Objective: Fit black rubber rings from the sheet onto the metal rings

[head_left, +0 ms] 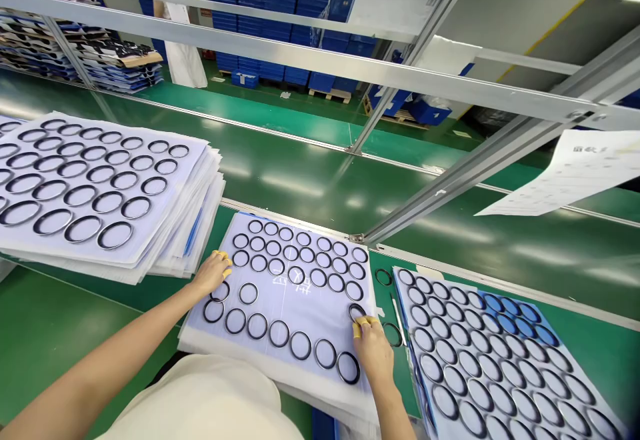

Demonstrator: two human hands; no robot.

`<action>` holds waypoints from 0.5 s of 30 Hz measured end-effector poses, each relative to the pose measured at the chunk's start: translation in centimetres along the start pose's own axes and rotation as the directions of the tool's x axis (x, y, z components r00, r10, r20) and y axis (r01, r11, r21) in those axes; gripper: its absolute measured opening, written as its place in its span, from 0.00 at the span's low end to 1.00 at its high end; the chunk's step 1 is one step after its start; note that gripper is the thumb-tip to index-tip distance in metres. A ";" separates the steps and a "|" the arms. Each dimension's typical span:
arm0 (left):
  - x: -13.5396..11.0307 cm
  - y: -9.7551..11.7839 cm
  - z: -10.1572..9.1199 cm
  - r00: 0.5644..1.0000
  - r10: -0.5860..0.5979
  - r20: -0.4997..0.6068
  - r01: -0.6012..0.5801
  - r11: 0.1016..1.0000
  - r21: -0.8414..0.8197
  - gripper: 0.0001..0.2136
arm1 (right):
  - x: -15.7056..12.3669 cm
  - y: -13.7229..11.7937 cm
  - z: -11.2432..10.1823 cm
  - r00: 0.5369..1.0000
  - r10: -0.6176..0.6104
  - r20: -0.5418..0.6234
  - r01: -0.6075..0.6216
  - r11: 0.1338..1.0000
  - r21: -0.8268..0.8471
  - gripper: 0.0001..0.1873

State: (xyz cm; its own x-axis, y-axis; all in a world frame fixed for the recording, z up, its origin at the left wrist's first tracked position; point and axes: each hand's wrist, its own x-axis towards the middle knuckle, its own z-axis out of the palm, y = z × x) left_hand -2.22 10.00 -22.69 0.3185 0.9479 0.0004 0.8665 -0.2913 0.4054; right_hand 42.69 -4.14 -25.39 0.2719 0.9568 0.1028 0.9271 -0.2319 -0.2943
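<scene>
Thin black rubber rings lie in rows on a pale lavender sheet [287,333] on top of a white foam stack in front of me. My left hand [213,273], with yellow finger cots, rests on the sheet's left edge, its fingertips just above one black ring [220,291]. My right hand [369,347], also wearing yellow cots, pinches the edge of another ring [357,312] at the sheet's right side. Two loose rings [383,277] [393,335] lie on the green bench beyond that edge. A thin white strip [399,320] lies beside them.
A tall stack of ring sheets [100,187] stands to my left, and another ring sheet [500,360] lies to my right. Aluminium rails [300,60] cross above the green bench [300,180]. A hanging paper [565,173] is at right. Farther back stand a person [177,33] and blue crates [265,13].
</scene>
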 end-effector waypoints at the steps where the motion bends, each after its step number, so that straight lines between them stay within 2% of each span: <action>1: 0.1 0.0 0.0 1.000 -0.002 0.002 0.002 1.000 0.004 0.05 | 0.0 0.2 -0.2 1.000 0.019 0.011 -0.019 0.999 0.039 0.13; 8: 0.6 0.1 -0.2 1.000 0.005 0.018 -0.006 0.999 0.037 0.07 | 1.2 2.2 -0.6 0.984 0.125 0.125 -0.162 0.922 0.351 0.15; 12: 1.0 0.3 -0.2 0.999 0.030 0.023 -0.031 0.998 0.047 0.09 | 2.0 2.7 -1.2 0.965 0.245 0.091 -0.258 0.833 0.490 0.20; 15: 1.3 0.4 0.1 0.997 0.068 0.042 -0.070 0.997 0.041 0.08 | 2.6 1.9 -1.9 0.950 0.311 0.037 -0.275 0.775 0.569 0.21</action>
State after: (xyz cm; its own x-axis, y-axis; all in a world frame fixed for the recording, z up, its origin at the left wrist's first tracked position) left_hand -1.43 11.09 -22.60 0.3925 0.9197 -0.0101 0.8573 -0.3618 0.3662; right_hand 45.68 -2.47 -23.92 0.5368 0.8432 -0.0286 0.4966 -0.3431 -0.7973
